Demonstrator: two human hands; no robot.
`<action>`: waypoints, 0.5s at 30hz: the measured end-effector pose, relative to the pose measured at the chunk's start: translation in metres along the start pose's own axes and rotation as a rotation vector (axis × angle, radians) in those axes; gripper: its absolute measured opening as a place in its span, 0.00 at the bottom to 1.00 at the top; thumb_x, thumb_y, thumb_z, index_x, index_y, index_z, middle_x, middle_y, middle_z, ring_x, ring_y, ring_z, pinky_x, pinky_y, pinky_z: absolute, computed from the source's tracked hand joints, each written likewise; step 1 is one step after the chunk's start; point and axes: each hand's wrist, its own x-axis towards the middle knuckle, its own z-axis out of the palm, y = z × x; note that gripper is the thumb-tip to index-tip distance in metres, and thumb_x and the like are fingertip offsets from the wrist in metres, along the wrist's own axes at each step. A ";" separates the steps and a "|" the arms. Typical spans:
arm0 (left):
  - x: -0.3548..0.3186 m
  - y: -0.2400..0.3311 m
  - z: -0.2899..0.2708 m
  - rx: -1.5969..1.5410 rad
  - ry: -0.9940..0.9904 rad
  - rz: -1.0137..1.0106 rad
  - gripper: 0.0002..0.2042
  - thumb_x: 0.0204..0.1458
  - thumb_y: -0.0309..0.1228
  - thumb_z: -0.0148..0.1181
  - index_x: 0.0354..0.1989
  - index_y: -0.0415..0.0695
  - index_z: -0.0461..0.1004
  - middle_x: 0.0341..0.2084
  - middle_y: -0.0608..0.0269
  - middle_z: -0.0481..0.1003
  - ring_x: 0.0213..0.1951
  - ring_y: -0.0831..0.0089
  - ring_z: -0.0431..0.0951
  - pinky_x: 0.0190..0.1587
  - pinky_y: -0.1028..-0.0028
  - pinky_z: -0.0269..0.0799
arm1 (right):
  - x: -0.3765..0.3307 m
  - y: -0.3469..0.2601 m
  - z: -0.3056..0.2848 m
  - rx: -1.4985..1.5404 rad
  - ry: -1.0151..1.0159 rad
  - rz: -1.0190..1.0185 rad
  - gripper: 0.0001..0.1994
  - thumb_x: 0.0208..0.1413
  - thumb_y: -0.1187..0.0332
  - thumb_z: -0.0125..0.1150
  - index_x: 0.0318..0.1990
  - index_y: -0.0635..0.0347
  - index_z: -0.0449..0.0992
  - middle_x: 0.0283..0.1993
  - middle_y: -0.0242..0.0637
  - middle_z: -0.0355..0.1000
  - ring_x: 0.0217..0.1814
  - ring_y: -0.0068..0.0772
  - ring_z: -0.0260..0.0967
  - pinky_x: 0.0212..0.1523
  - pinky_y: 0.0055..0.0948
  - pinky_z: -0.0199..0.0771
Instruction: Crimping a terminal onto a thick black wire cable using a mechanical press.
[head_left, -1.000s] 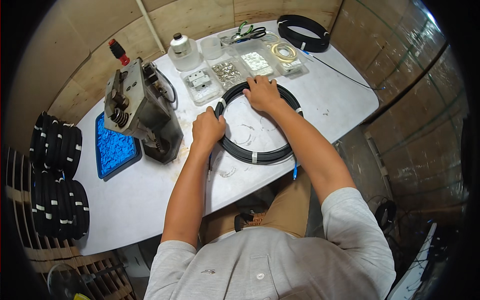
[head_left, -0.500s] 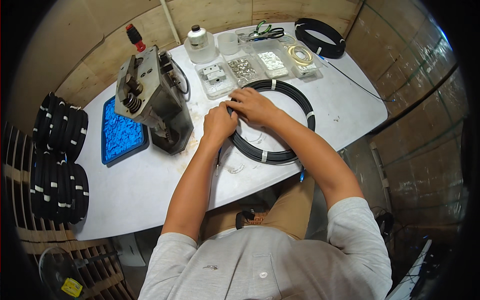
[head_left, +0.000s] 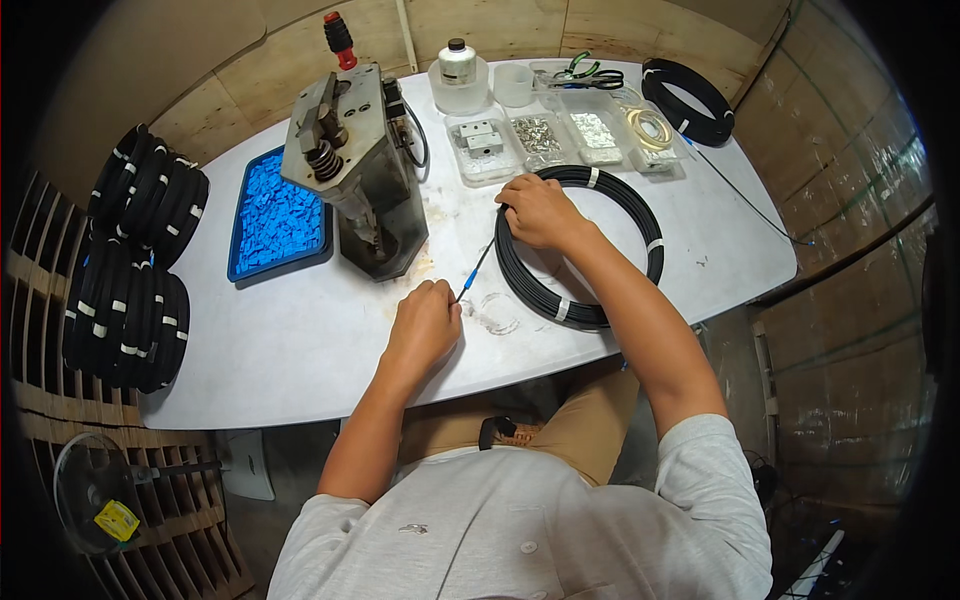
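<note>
A coil of black cable (head_left: 650, 275), bound with several white bands, lies on the white table. My right hand (head_left: 541, 210) is closed around the coil's upper left side. From the coil's left edge a loose cable end with a blue sleeve (head_left: 470, 280) runs down to my left hand (head_left: 426, 318). The left fingers are pinched on that cable end just below the sleeve; its tip is hidden in the hand.
A metal press (head_left: 365, 180) stands left of the coil, beside a tray of blue pieces (head_left: 232, 262). Behind are clear bins of small metal parts (head_left: 540, 138), a bottle (head_left: 457, 65), pliers (head_left: 585, 72) and another black coil (head_left: 655, 85). Several coils (head_left: 130, 310) hang at the left.
My left hand has left the coil's side and come down toward the table's front edge, drawing the cable end out. My right hand stays on the coil. The whole view has shifted slightly.
</note>
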 end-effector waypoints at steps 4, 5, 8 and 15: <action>0.003 -0.008 0.009 0.091 0.126 0.004 0.06 0.57 0.27 0.62 0.34 0.36 0.77 0.32 0.42 0.80 0.37 0.44 0.81 0.42 0.52 0.76 | -0.002 -0.008 -0.002 0.148 0.024 -0.112 0.13 0.56 0.65 0.61 0.47 0.54 0.85 0.52 0.40 0.80 0.61 0.46 0.73 0.60 0.49 0.69; 0.002 -0.012 0.010 0.101 0.162 0.005 0.06 0.58 0.27 0.61 0.34 0.36 0.77 0.32 0.42 0.80 0.36 0.44 0.81 0.41 0.52 0.76 | -0.004 -0.019 -0.005 0.149 0.021 -0.127 0.13 0.56 0.65 0.61 0.47 0.54 0.85 0.52 0.40 0.80 0.61 0.46 0.73 0.60 0.49 0.69; 0.002 -0.016 0.003 0.061 0.190 0.003 0.06 0.60 0.27 0.61 0.35 0.36 0.76 0.31 0.42 0.80 0.34 0.44 0.81 0.40 0.51 0.75 | -0.023 -0.050 -0.007 0.282 0.005 -0.264 0.13 0.55 0.62 0.67 0.46 0.54 0.86 0.51 0.39 0.81 0.61 0.45 0.73 0.64 0.48 0.66; -0.002 -0.034 -0.014 -0.166 0.125 0.066 0.07 0.60 0.28 0.64 0.38 0.35 0.80 0.30 0.46 0.82 0.34 0.49 0.83 0.39 0.58 0.77 | -0.034 -0.083 0.008 0.071 -0.181 -0.220 0.09 0.60 0.59 0.66 0.45 0.45 0.85 0.41 0.33 0.80 0.54 0.38 0.76 0.73 0.60 0.56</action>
